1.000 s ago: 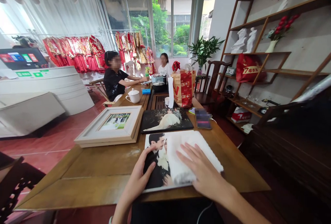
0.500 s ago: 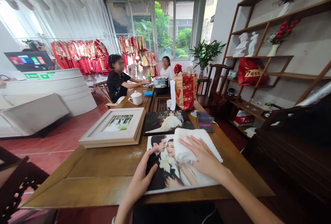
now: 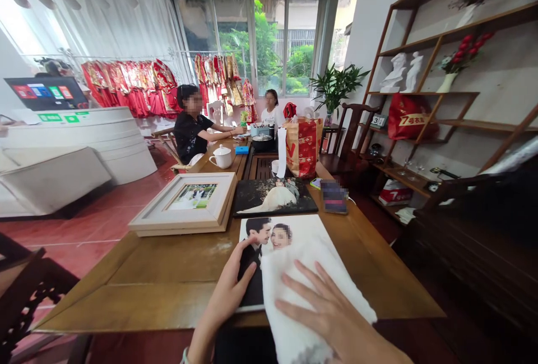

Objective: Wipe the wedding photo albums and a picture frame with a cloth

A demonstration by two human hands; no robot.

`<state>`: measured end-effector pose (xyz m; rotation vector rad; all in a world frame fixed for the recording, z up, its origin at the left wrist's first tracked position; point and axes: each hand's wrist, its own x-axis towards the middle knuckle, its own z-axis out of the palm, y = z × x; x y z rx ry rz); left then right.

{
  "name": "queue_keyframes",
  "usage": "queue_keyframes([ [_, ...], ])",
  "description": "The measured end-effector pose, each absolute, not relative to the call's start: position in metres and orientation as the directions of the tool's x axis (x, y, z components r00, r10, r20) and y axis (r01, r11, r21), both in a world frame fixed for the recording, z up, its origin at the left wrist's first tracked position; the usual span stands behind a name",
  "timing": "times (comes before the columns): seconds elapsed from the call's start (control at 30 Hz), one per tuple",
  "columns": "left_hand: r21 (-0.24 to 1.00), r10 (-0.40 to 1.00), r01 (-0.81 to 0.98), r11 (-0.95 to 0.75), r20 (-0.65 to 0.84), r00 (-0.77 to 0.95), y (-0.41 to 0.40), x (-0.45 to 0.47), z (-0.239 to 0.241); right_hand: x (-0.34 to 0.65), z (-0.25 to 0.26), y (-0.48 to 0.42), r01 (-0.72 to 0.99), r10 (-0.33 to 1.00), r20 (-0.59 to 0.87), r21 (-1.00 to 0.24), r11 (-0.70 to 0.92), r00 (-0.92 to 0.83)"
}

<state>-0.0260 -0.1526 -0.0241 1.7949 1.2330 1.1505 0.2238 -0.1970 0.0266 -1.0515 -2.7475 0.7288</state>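
Note:
A photo panel [image 3: 252,282] with a close-up of a couple lies flat at the near side of the wooden table. My left hand [image 3: 235,274] rests on its left edge, thumb and fingers apart. Spread flat over a white cloth [image 3: 279,308], my right hand [image 3: 319,308] presses it against the lower right of the panel. The cloth covers much of the picture and hangs past the panel's near edge. Just beyond lies a second, darker photo panel [image 3: 273,198]. A pale wooden picture frame [image 3: 143,221] with a small photo sits to the left.
The wooden table [image 3: 155,291] carries a phone [image 3: 335,197], a red paper bag [image 3: 300,151], a white lidded cup [image 3: 222,156] and a blue box [image 3: 241,150] farther back. Two people sit at the far end. Shelves [image 3: 424,95] stand on the right.
My right hand has slid the cloth from the panel's upper right down toward me, over its near edge. My left hand has stayed at the left edge.

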Motion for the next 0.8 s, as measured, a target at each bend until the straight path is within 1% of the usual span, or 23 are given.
queue_keyframes([
  [0.07,0.874,0.943,0.357,-0.33,0.289,0.163,-0.153,-0.026,-0.024,0.239,0.027,-0.202,0.572,0.644,-0.042,-0.505,0.646,-0.764],
  [0.13,0.879,0.946,0.354,-0.32,0.277,0.166,-0.154,-0.026,-0.023,0.254,0.024,-0.194,0.603,0.698,0.013,-0.493,0.627,-0.716],
  [0.23,0.89,0.953,0.346,-0.297,0.254,0.165,-0.156,-0.026,-0.019,0.27,0.014,-0.167,0.724,0.809,0.055,-0.412,0.553,-0.586],
  [0.33,0.908,0.961,0.321,-0.27,0.235,0.145,-0.156,-0.025,-0.017,0.267,0.004,-0.141,0.855,0.914,0.099,-0.326,0.403,-0.393],
  [0.4,0.924,0.967,0.294,-0.246,0.214,0.136,-0.156,-0.024,-0.016,0.254,0.001,-0.137,0.9,0.945,0.127,-0.291,0.325,-0.3],
  [0.43,0.933,0.971,0.278,-0.231,0.201,0.133,-0.155,-0.024,-0.017,0.245,0.002,-0.139,0.906,0.948,0.132,-0.284,0.315,-0.288],
  [0.5,0.952,0.977,0.233,-0.201,0.176,0.121,-0.154,-0.024,-0.018,0.223,0.004,-0.15,0.888,0.934,0.131,-0.292,0.356,-0.331],
  [0.57,0.968,0.979,0.171,-0.186,0.169,0.111,-0.154,-0.023,-0.019,0.2,0.008,-0.166,0.832,0.894,0.124,-0.33,0.446,-0.43],
  [0.63,0.98,0.979,0.089,-0.177,0.167,0.114,-0.153,-0.024,-0.019,0.179,0.01,-0.18,0.734,0.819,0.121,-0.384,0.56,-0.561],
  [0.7,0.989,0.981,-0.01,-0.15,0.15,0.125,-0.154,-0.025,-0.019,0.164,0.009,-0.188,0.618,0.715,0.119,-0.419,0.665,-0.689],
  [0.8,0.985,0.985,-0.134,-0.109,0.126,0.121,-0.156,-0.026,-0.021,0.156,0.009,-0.192,0.502,0.587,0.106,-0.412,0.76,-0.802],
])
